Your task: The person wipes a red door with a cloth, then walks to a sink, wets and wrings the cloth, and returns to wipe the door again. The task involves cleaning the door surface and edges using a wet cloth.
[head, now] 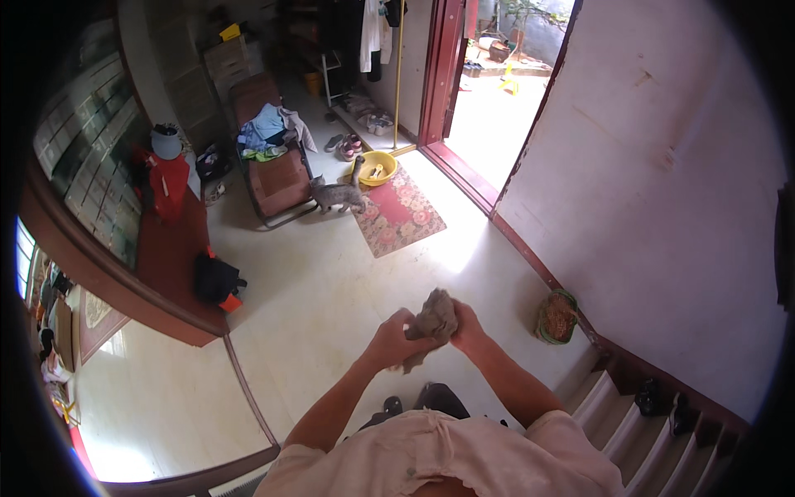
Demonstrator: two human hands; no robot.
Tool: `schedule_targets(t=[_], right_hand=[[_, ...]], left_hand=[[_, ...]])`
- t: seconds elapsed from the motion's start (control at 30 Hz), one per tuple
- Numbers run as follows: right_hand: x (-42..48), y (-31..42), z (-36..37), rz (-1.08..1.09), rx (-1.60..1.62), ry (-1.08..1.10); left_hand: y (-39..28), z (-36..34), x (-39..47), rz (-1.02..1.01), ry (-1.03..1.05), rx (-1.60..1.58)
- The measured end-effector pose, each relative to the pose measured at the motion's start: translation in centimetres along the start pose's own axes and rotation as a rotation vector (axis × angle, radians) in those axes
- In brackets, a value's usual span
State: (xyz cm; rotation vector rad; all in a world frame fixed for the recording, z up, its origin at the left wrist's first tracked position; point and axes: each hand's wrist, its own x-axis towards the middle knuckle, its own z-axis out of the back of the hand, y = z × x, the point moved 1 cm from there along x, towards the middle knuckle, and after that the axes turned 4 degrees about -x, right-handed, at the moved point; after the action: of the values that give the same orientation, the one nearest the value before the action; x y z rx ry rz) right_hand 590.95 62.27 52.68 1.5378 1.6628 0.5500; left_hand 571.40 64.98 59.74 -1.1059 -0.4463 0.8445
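Observation:
A crumpled grey-brown cloth [436, 315] is bunched up in front of my body, above the tiled floor. My left hand [397, 341] grips its lower left side, and a loose end hangs beneath the fingers. On the other side, my right hand [464, 323] holds the cloth's right edge; some of its fingers are hidden behind the bundle. My shoes [392, 405] show below on the floor.
A grey tabby cat [337, 195] stands by a floral mat [400, 214] and a yellow basin [376, 168]. Clothes [268, 130] lie on a reclining chair [282, 192]. To the right are a woven basket [557, 317], stairs [621, 410] with shoes, and an open doorway [497, 124].

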Motion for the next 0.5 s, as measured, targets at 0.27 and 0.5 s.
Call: schedule_targets(t=[0.27,0.5], right_hand=[[12.1,5.6,0.4,-0.211,-0.092,-0.075],[25.1,14.2,5.1,-0.374,0.022,0.064]], left_hand=[[10.0,2.9,16.6,0.126,-0.347,-0.302],[9.4,8.9,33.3,0.303,-0.234,-1.182]])
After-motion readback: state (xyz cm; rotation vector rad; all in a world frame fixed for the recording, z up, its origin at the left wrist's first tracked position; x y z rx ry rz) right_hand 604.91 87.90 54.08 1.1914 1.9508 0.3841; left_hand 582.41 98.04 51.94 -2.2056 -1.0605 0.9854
